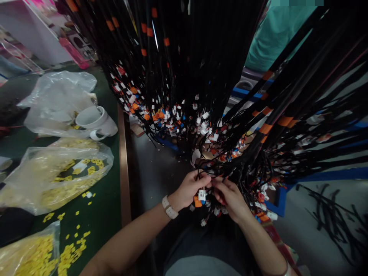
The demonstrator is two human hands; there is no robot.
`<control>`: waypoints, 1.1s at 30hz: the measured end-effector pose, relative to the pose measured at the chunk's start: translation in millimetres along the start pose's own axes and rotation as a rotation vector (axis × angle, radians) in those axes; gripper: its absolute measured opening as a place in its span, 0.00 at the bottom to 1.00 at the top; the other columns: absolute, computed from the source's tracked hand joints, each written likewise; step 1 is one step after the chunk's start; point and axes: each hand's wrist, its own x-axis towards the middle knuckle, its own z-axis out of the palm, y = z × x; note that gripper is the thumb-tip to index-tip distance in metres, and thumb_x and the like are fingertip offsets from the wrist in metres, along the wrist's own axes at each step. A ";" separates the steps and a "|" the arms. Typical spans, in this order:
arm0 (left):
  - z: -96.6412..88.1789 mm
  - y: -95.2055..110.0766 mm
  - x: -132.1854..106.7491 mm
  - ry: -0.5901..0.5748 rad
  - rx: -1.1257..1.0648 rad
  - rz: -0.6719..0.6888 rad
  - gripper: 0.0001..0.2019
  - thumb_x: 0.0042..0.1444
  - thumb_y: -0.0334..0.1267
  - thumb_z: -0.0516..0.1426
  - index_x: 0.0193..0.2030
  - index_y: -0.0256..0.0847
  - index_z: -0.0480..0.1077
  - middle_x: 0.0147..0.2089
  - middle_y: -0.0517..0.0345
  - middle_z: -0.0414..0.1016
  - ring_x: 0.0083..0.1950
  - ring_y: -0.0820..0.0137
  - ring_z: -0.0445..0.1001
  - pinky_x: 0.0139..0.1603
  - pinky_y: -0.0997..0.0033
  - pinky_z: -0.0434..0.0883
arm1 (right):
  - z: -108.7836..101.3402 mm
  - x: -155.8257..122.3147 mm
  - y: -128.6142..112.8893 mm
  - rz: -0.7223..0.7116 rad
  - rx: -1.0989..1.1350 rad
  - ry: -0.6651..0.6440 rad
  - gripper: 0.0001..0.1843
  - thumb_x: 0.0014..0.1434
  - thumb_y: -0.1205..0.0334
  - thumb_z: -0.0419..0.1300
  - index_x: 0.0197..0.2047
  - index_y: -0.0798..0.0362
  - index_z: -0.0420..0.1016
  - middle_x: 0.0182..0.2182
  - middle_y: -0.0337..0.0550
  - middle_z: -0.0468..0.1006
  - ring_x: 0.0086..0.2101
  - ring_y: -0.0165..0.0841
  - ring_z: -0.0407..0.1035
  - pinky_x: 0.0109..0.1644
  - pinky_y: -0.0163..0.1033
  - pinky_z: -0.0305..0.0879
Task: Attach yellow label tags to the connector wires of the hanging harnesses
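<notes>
Low in the middle of the head view, my left hand (192,190) pinches a black wire harness (202,168) near its end. Just below those fingers hang a white connector (202,195) and an orange connector (198,201). My right hand (228,193) is beside it, thumb and fingers pressed together at the same wires, almost touching the left fingertips. What lies between the right fingertips is too small to make out. More white connectors (217,211) dangle under the right hand.
Dense bundles of black cables (186,50) hang ahead, ending in white, orange and blue connectors. On a green table (106,207) at left are plastic bags (83,153) of yellow pieces (70,253) and a white mug (99,120). A blue frame (324,176) is at right. A person in a teal garment (276,34) is beyond.
</notes>
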 end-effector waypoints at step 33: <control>-19.6 4.5 12.4 -0.003 0.442 0.051 0.25 0.56 0.57 0.47 0.29 0.35 0.68 0.24 0.59 0.64 0.26 0.74 0.61 0.27 0.74 0.56 | 6.8 25.9 -13.3 0.279 0.753 -0.087 0.08 0.45 0.66 0.66 0.29 0.54 0.71 0.14 0.29 0.62 0.13 0.17 0.49 0.12 0.20 0.49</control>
